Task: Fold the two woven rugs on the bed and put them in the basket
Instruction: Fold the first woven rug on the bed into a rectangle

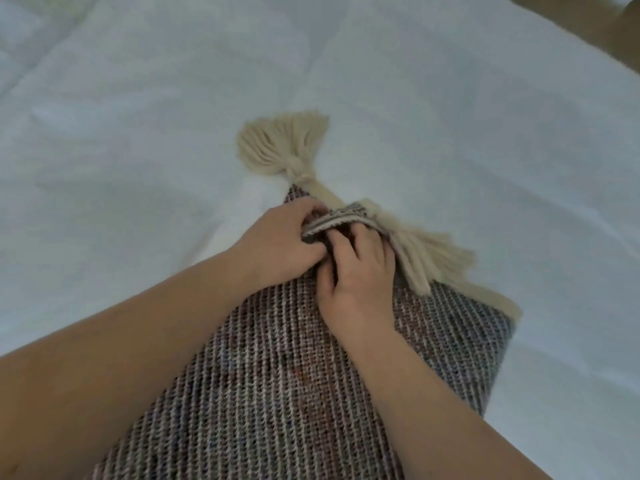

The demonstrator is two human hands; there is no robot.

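With left hand (277, 242) and right hand (356, 268) both pinching the rug (277, 375) corner, pull over slowly, matching the edges.

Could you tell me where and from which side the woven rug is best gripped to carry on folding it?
Probably at the far corner of the woven rug, where left hand and right hand already pinch the turned-over edge. Come from the near side, fingers tucked beneath, avoiding the loose tassels.

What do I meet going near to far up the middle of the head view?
Woven rug → right hand and left hand gripping its folded corner → beige tassel → white bed sheet.
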